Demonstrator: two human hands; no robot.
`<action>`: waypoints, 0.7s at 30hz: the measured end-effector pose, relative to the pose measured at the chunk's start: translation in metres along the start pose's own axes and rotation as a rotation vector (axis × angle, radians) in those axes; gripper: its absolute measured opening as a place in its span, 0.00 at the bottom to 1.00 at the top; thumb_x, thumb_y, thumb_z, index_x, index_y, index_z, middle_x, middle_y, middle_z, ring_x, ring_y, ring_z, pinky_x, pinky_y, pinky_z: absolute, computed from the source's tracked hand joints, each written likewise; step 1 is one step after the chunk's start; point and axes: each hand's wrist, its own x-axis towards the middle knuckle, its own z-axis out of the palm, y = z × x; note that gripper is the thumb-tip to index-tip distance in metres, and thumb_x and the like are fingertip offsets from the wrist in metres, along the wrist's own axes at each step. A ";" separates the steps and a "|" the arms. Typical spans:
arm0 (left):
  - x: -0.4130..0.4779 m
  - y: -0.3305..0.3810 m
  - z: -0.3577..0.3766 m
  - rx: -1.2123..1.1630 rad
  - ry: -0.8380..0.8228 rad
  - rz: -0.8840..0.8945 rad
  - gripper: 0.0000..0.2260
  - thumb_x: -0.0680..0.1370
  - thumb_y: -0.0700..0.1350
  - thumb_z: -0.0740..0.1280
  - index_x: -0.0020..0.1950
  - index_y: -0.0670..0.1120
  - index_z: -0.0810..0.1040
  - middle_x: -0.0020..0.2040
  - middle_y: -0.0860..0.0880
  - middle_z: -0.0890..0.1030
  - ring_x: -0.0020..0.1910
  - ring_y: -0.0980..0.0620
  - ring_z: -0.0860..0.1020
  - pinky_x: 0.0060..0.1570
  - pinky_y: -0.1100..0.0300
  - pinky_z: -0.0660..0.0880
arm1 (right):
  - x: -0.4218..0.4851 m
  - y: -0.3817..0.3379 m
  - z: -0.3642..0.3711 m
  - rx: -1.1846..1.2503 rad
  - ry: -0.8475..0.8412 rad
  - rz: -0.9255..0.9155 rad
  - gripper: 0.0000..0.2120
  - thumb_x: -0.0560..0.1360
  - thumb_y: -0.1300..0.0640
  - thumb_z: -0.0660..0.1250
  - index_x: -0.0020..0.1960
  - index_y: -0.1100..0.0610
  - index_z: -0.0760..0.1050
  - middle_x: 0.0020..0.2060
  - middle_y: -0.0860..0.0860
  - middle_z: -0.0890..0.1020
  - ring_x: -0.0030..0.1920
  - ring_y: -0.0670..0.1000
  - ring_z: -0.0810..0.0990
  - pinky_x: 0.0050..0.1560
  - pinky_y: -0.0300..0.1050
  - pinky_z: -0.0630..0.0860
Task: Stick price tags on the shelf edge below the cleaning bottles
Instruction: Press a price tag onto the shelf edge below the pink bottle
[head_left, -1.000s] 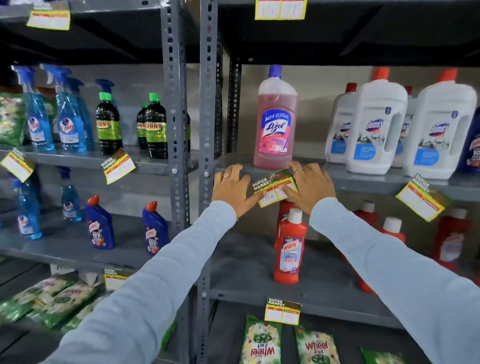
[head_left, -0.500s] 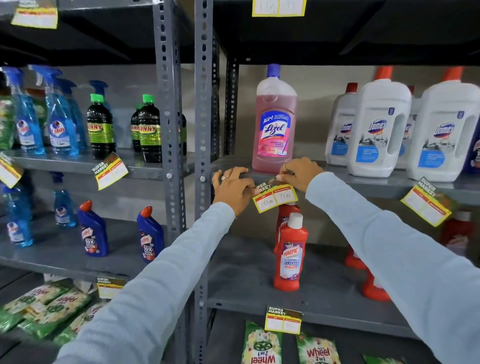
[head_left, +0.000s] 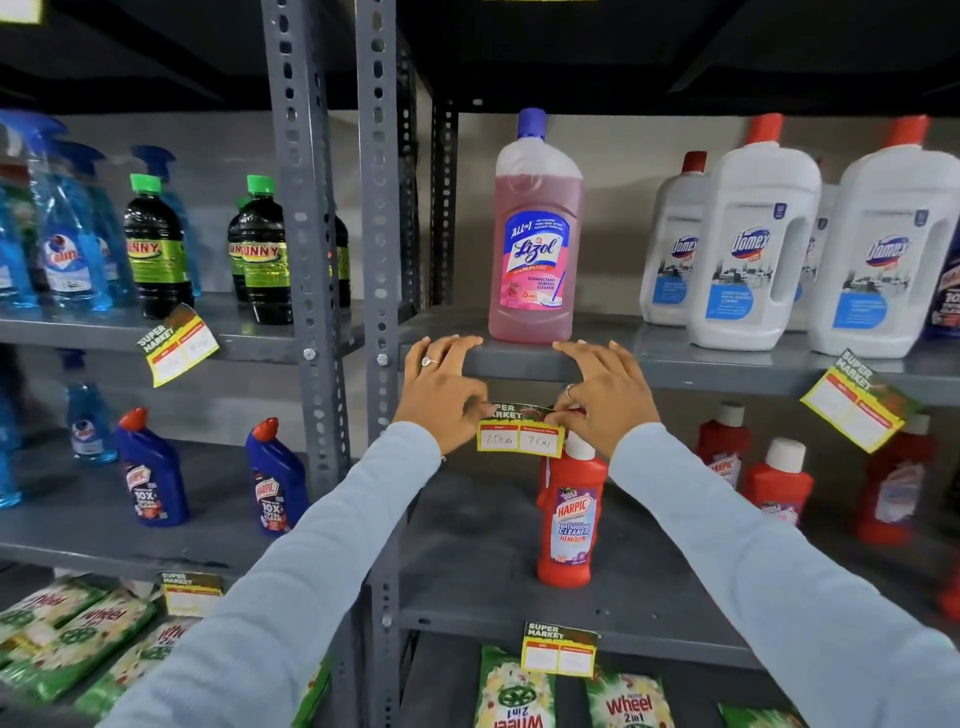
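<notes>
Both hands pinch one price tag (head_left: 521, 435) just under the shelf edge (head_left: 514, 362), directly at 6 o'clock from the pink Lizol bottle (head_left: 536, 228): left hand (head_left: 441, 395) on its left end, right hand (head_left: 602, 400) on its right. Whether it already adheres is hard to tell. A tag (head_left: 852, 400) hangs below the white bottles (head_left: 753, 249) at 3 o'clock, so this one seems among the last.

The grey shelf edge (head_left: 519, 364) is painted metal with a dull, smooth finish, and the perforated grey upright post (head_left: 376, 218) looks the same. The yellow and green paper price tag (head_left: 521, 434) is slightly glossy. The tall pink bottle (head_left: 537, 244) is clear shiny plastic; the white jugs (head_left: 753, 270) are opaque, smooth plastic. The pale blue sleeves (head_left: 291, 597) are soft matt cloth.
</notes>
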 end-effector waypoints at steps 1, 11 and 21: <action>0.001 0.000 0.000 0.010 0.005 -0.016 0.06 0.71 0.51 0.70 0.38 0.50 0.83 0.70 0.49 0.70 0.70 0.44 0.63 0.71 0.42 0.50 | 0.001 0.000 0.000 0.007 0.008 0.013 0.12 0.72 0.45 0.68 0.49 0.50 0.84 0.74 0.47 0.63 0.73 0.53 0.58 0.74 0.54 0.48; 0.023 -0.007 -0.014 -0.170 0.077 -0.059 0.10 0.76 0.53 0.64 0.42 0.49 0.79 0.53 0.51 0.78 0.55 0.47 0.71 0.58 0.49 0.58 | 0.020 0.010 -0.010 0.408 0.064 0.218 0.12 0.72 0.47 0.68 0.46 0.54 0.82 0.58 0.48 0.82 0.56 0.54 0.79 0.59 0.59 0.75; 0.025 -0.005 -0.013 -0.172 0.061 -0.089 0.11 0.77 0.54 0.62 0.42 0.48 0.77 0.54 0.50 0.77 0.56 0.48 0.70 0.59 0.47 0.59 | 0.022 -0.001 0.000 0.484 0.193 0.327 0.14 0.71 0.47 0.70 0.46 0.58 0.82 0.56 0.51 0.83 0.53 0.53 0.80 0.55 0.57 0.78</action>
